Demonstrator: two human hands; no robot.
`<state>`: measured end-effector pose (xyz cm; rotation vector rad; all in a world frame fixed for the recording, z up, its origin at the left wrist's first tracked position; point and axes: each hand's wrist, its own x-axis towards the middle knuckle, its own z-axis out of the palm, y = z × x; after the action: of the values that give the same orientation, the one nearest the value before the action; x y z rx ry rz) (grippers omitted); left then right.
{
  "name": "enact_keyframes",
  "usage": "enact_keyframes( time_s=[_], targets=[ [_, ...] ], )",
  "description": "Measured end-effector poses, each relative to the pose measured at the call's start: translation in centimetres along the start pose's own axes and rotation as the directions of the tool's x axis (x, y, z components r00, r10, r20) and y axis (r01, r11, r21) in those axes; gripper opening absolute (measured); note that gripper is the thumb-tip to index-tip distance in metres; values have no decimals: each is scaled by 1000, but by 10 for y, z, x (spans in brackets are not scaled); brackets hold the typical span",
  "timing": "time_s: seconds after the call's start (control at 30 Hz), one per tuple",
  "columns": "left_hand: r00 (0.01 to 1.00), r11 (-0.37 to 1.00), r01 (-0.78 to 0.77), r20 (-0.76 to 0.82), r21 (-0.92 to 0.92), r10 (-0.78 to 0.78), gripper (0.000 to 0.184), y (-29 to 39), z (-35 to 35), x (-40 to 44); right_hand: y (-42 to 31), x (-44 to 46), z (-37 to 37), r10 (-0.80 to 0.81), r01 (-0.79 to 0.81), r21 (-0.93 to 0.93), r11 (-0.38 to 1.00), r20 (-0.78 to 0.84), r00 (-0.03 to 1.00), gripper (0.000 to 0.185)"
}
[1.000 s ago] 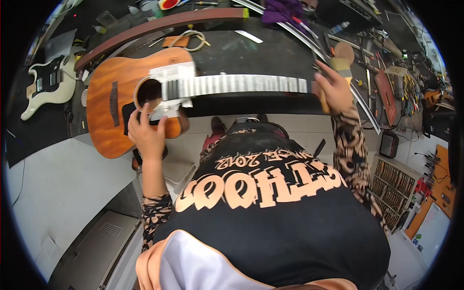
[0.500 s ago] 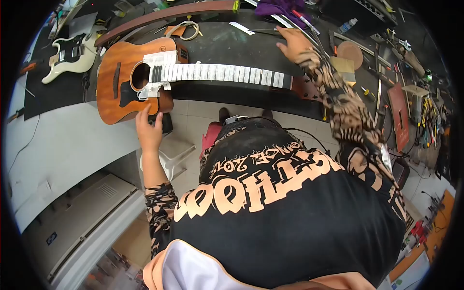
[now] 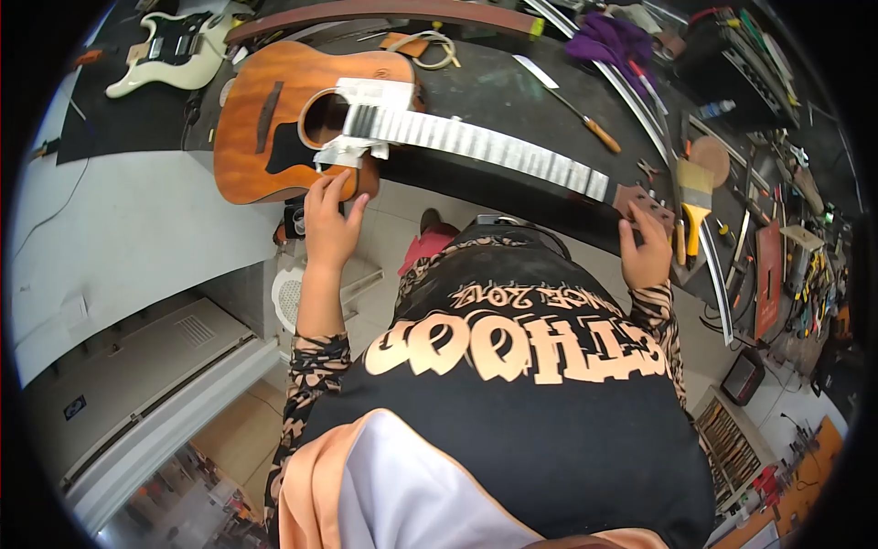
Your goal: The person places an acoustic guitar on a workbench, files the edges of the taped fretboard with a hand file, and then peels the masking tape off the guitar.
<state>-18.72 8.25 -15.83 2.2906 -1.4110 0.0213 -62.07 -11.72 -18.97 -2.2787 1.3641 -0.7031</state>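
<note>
A brown acoustic guitar (image 3: 247,137) lies on the dark bench, its neck pointing right. White tape strips (image 3: 494,146) cover the fretboard, and more masking sits around the soundhole. My left hand (image 3: 332,220) rests on the lower edge of the guitar body with its fingers apart. At the neck's far end, my right hand (image 3: 647,247) touches the headstock (image 3: 631,197), fingers apart and gripping nothing. A wooden-handled tool (image 3: 602,135) lies behind the neck. Near my right hand is a wide brush (image 3: 695,197) with a yellow handle.
A white electric guitar body (image 3: 174,59) lies at the back left. Behind the acoustic guitar are a long brown wooden strip (image 3: 384,13) and a coiled cable (image 3: 439,50). A purple cloth (image 3: 608,41), a long metal ruler and many tools lie to the right.
The wooden-handled tool, earlier at my right hand, now lies on the bench. My right hand has come back to the headstock. The view has shifted, and my left hand stays by the guitar body.
</note>
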Motion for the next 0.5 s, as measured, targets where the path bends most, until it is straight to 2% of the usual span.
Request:
enact_keyframes(
  time_s=[0.13,0.27,0.37,0.4,0.43,0.47,0.5],
  targets=[
    [1000,999,-30,-7,9,31,47,-50,-8,27,-41,-3,20,130,-130,8,992,-45,990,31],
    [993,994,-113,16,-9,113,52,-95,-13,60,-115,4,58,180,-177,48,983,-67,981,29],
    [973,975,-221,65,-40,223,62,-117,-12,90,-151,9,94,77,-63,137,989,-95,993,27],
    [961,974,-212,166,-79,222,64,-117,-13,83,-176,14,93,70,-61,150,987,-55,996,27],
    [955,966,-247,151,-74,255,66,-116,-14,82,-206,10,87,90,-89,127,988,2,996,28],
    [937,966,-253,237,-45,256,67,-115,-26,83,-225,17,89,84,-87,105,991,38,996,29],
    [933,960,-273,224,-67,281,66,-123,-17,89,-227,18,97,5,-7,67,998,18,1000,30]
  ],
)
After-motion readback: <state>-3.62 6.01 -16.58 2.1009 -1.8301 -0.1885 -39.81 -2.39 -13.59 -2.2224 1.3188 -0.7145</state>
